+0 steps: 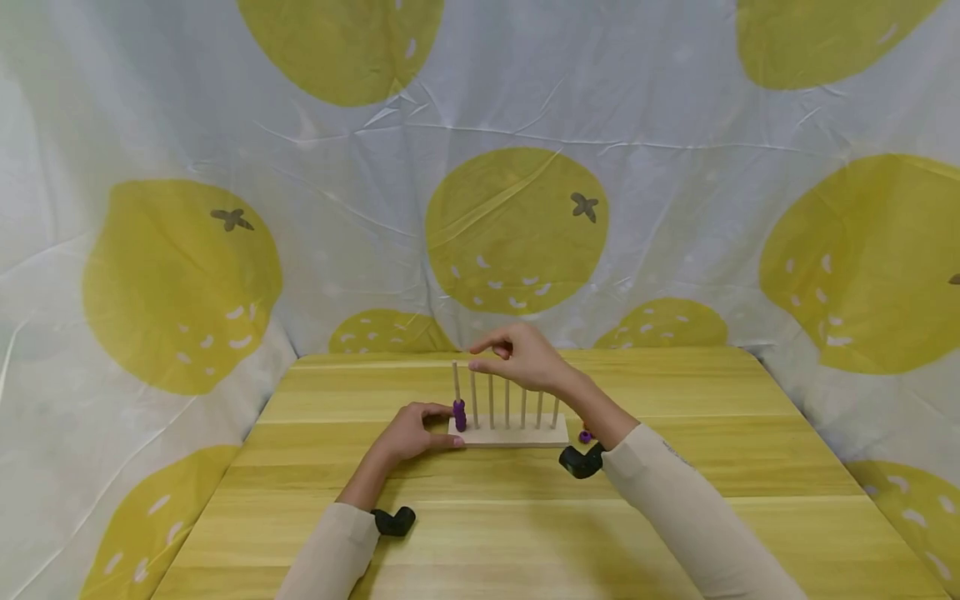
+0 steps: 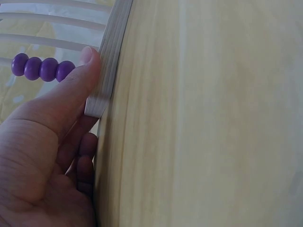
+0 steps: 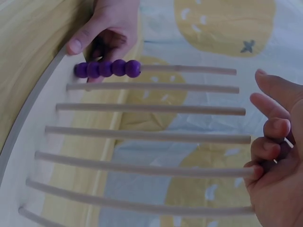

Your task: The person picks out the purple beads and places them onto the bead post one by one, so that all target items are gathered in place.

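Note:
A pale wooden peg rack [image 1: 513, 436] stands on the table with a row of thin upright pegs [image 3: 151, 109]. Several purple beads [image 3: 112, 69] are stacked at the bottom of its leftmost peg, whose upper part is bare. My left hand [image 1: 408, 432] grips the left end of the base, the thumb [image 2: 78, 78] on its front edge and the other fingers partly hidden behind. Over the peg tops hovers my right hand [image 1: 525, 358], thumb and index finger apart with nothing between them. Its lower fingers are loosely bent close to the peg ends.
A few loose beads [image 1: 585, 436], purple and orange, lie just right of the base, partly hidden by the right wrist. Black wrist cameras [image 1: 581, 461] hang under both sleeves. Behind the wooden table [image 1: 480, 533] hangs a white cloth [image 1: 660, 208] printed with yellow fruit.

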{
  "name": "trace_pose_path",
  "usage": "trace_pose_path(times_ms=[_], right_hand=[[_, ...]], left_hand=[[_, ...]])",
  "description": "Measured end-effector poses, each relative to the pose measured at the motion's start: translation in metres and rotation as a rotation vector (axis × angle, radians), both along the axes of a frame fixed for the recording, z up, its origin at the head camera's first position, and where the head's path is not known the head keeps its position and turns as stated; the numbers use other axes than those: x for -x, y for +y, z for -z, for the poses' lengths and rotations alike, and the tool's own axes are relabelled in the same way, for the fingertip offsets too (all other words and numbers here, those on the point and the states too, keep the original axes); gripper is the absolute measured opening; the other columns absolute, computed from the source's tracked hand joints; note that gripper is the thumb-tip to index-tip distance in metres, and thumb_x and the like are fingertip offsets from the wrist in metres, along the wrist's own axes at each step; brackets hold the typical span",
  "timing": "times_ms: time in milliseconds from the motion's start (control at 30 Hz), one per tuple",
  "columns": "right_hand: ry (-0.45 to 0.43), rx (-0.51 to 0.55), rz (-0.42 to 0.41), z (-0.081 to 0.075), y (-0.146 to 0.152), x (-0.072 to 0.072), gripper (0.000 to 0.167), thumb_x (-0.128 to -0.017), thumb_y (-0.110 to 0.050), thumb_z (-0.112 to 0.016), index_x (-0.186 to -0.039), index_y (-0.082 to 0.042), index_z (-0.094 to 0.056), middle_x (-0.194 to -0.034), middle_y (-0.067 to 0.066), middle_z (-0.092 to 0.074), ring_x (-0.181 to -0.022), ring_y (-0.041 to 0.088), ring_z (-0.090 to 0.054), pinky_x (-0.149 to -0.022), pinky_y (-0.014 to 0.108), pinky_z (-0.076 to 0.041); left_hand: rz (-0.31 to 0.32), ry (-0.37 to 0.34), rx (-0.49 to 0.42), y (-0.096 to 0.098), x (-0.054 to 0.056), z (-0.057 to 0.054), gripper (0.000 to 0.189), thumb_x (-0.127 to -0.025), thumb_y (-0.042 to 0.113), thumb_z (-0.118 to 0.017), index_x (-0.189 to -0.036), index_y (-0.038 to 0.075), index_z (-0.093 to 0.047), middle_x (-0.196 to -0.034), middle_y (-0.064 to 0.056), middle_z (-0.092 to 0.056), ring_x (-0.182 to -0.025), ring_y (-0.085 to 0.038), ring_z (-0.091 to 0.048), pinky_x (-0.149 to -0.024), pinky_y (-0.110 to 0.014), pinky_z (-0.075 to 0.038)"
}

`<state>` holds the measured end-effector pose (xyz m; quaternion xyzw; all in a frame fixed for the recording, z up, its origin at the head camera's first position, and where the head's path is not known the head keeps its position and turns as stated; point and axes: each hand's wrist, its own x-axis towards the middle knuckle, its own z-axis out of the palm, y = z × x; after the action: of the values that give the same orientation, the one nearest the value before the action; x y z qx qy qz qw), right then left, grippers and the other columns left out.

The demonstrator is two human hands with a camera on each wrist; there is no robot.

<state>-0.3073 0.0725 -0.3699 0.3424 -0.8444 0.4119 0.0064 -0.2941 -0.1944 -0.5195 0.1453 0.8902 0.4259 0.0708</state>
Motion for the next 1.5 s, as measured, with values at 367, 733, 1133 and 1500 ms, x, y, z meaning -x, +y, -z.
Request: trace_pose_path(times_ms=[367, 733, 1133, 1500], right_hand=[[0.006, 0.055, 0.058, 0.004, 0.043, -0.006, 0.028, -0.094, -0.038, -0.077, -0.114, -0.018, -0.079, -0.070, 0.001, -0.045, -0.062, 0.016, -0.036, -0.063, 0.029, -0.036], [-0.036, 0.073, 0.166, 0.015, 0.097, -0.011, 0.028, -0.096, -0.035, -0.076, -0.117, -0.017, -0.078, -0.079, 0.005, -0.051, -0.067, 0.019, -0.039, -0.064, 0.030, -0.037], [-0.040, 0.058, 0.249, 0.036, 0.148, -0.011, 0.032, -0.096, -0.037, -0.075, -0.118, -0.015, -0.077, -0.073, 0.004, -0.049, -0.059, 0.016, -0.036, -0.057, 0.030, -0.036], [-0.126, 0.030, 0.299, 0.078, 0.172, -0.005, 0.034, -0.095, -0.040, -0.075, -0.118, -0.015, -0.076, -0.072, 0.004, -0.049, -0.055, 0.010, -0.031, -0.052, 0.029, -0.034]], left_hand=[[-0.018, -0.008, 0.007, -0.002, 0.002, 0.004, 0.062, -0.075, 0.044, -0.092, -0.129, 0.019, -0.073, -0.136, -0.006, -0.069, -0.134, -0.033, -0.058, -0.114, -0.054, -0.044], [-0.014, -0.006, 0.012, -0.001, 0.001, 0.003, 0.063, -0.075, 0.043, -0.092, -0.130, 0.018, -0.073, -0.136, -0.007, -0.068, -0.134, -0.033, -0.058, -0.114, -0.052, -0.045], [-0.021, -0.024, 0.001, -0.001, 0.001, 0.001, 0.063, -0.075, 0.043, -0.093, -0.130, 0.019, -0.073, -0.137, -0.006, -0.068, -0.135, -0.032, -0.058, -0.115, -0.051, -0.045], [-0.022, -0.023, 0.008, 0.000, 0.001, 0.000, 0.064, -0.075, 0.044, -0.093, -0.130, 0.019, -0.073, -0.137, -0.007, -0.068, -0.135, -0.032, -0.058, -0.115, -0.051, -0.044]])
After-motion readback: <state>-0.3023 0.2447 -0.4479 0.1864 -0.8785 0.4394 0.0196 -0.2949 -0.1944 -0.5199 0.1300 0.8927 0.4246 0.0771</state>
